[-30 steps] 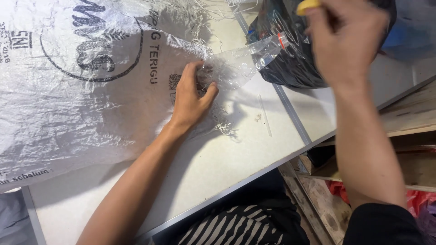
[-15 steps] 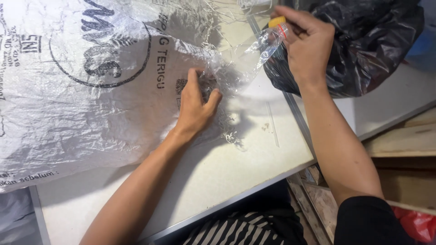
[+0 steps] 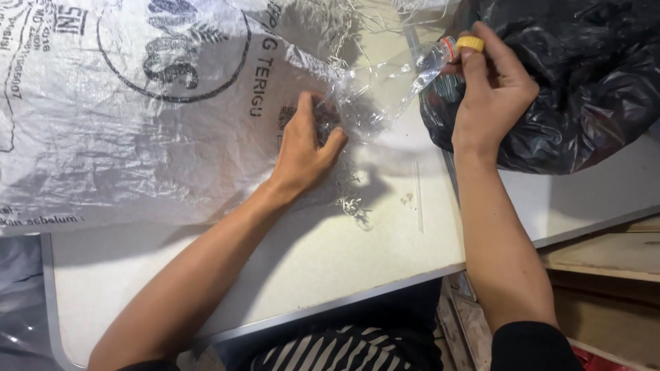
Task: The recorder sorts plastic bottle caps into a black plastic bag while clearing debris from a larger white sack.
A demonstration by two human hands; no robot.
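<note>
- Head view, looking straight down: the left hand [image 3: 307, 145] lies palm down on the frayed edge of the big white woven sack [image 3: 137, 117], fingers bent and pressing the weave onto the pale counter [image 3: 289, 254]. It grips nothing outright; it pins the sack in place.
- Just to the right of that hand, the crushed clear plastic bottle [image 3: 385, 89] lies slanted, its flattened body touching the sack's ragged corner and its neck pointing up and away toward the other hand.
- The right hand [image 3: 491, 96] is up at the bottle's neck, thumb and fingertips pinched on the yellow cap [image 3: 470, 44], the rest of the fingers curled. A thin red ring shows on the neck just beside the cap.
- Right behind and beside the right hand sits the black plastic bag [image 3: 584, 82], crumpled and glossy, resting on the counter; the back of the hand is against it or just in front of it, I cannot tell which.
- Below the left hand, loose white threads [image 3: 350, 199] from the sack's edge trail across the counter between the two forearms.
- Nearest the person, below both wrists, the counter's metal edge [image 3: 330, 306] runs across, with striped cloth [image 3: 344, 350] showing under it.
- Past the right forearm, wooden boards [image 3: 605, 254] lie lower than the counter.
</note>
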